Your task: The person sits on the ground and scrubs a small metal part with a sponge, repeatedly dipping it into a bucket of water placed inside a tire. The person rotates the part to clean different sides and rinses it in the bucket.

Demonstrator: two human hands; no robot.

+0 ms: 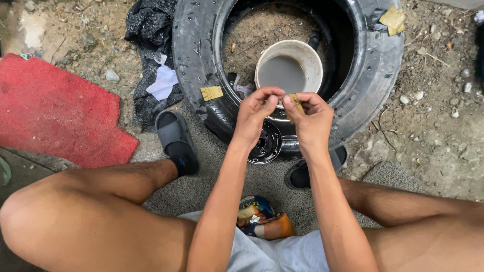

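Both hands meet at the middle of the view, just above the near wall of a black tyre [201,60] lying flat on sandy ground; the left hand [254,113] and right hand [310,116] are each closed in a fingertip pinch on 1 small tan patch [295,100], a thin, stiff-looking rectangular scrap, mostly hidden by the fingers. A similar yellowish patch [212,92] lies on the tyre wall at 9 o'clock from the hands, and another [393,19] on the rim at 2 o'clock; at 12 o'clock, inside the tyre, stands a white bucket [315,60] of grey cloudy water. A red mat [55,116] lies far off at 9 o'clock; a colourful tin [259,216] sits at 6 o'clock between the knees.
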